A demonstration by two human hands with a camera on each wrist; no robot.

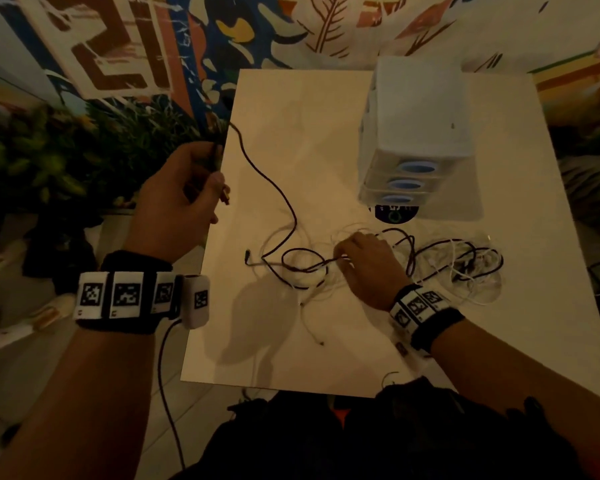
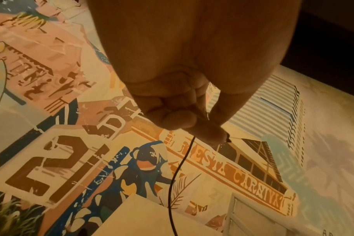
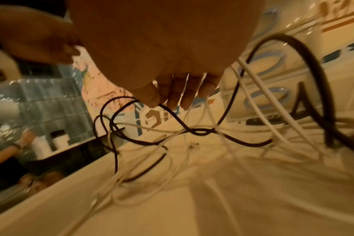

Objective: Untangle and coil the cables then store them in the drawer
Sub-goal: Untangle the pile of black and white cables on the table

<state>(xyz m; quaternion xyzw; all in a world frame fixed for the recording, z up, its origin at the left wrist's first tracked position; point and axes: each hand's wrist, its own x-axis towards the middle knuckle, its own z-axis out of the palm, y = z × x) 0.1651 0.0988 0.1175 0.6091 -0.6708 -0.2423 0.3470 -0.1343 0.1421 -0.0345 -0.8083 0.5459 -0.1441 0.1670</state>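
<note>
While the left hand (image 1: 181, 192) grips the black cable (image 1: 281, 199) end above the table's (image 1: 326, 341) left edge, the right hand (image 1: 371, 261) pinches it amid limp white cables (image 1: 478, 289) near the front edge; light, snag-prone, best held near plugs

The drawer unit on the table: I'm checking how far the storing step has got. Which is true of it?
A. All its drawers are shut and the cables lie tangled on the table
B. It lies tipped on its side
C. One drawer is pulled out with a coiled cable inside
A: the drawer unit stands upright with its stacked drawer fronts flush, while the black cable and white cables lie in a tangle on the table.
</note>
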